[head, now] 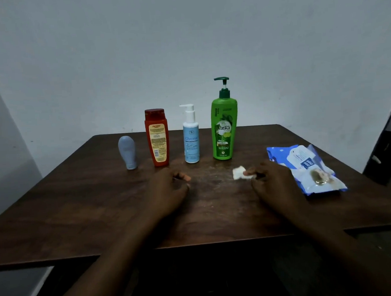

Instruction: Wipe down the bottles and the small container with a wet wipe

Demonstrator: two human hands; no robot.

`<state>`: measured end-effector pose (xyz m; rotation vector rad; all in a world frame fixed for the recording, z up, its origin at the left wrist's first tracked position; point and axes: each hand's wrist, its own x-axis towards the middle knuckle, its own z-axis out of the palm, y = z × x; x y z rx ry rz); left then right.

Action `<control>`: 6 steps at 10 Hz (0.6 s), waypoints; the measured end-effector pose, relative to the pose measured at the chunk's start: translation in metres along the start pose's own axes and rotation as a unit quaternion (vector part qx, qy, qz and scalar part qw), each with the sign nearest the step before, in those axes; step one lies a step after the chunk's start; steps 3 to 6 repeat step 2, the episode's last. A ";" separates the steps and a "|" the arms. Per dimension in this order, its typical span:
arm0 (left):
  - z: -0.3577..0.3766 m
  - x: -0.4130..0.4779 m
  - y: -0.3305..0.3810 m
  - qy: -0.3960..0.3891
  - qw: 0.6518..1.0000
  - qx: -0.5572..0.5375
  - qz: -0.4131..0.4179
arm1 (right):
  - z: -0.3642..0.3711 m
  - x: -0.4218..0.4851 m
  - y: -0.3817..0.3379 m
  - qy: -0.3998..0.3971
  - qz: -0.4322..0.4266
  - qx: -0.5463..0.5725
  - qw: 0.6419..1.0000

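Pinching a small folded wet wipe (240,173) between thumb and fingertips, the right hand (273,182) rests on the table (79,212) just beside the wipe pack (305,168), while the left hand (169,190) lies loosely curled and holds nothing. Four items stand upright in a row beyond both hands: grey small container (128,155), red bottle (157,137), pale blue pump bottle (191,136) and green pump bottle (224,123). The green one stands straight ahead of the wipe hand, so it looks the likeliest first target, with the free left hand nearer the red bottle.
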<state>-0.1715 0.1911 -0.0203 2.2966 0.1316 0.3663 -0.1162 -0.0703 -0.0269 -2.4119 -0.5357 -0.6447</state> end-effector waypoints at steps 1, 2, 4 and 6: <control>-0.008 -0.004 -0.013 -0.002 0.997 0.074 0.017 | 0.005 -0.013 0.000 -0.069 0.021 -0.066 0.995; -0.009 -0.005 -0.023 0.011 0.993 0.117 0.032 | 0.001 -0.011 -0.010 -0.022 0.036 -0.064 0.997; -0.009 -0.005 -0.023 0.011 0.993 0.117 0.032 | 0.001 -0.011 -0.010 -0.022 0.036 -0.064 0.997; -0.009 -0.005 -0.023 0.011 0.993 0.117 0.032 | 0.001 -0.011 -0.010 -0.022 0.036 -0.064 0.997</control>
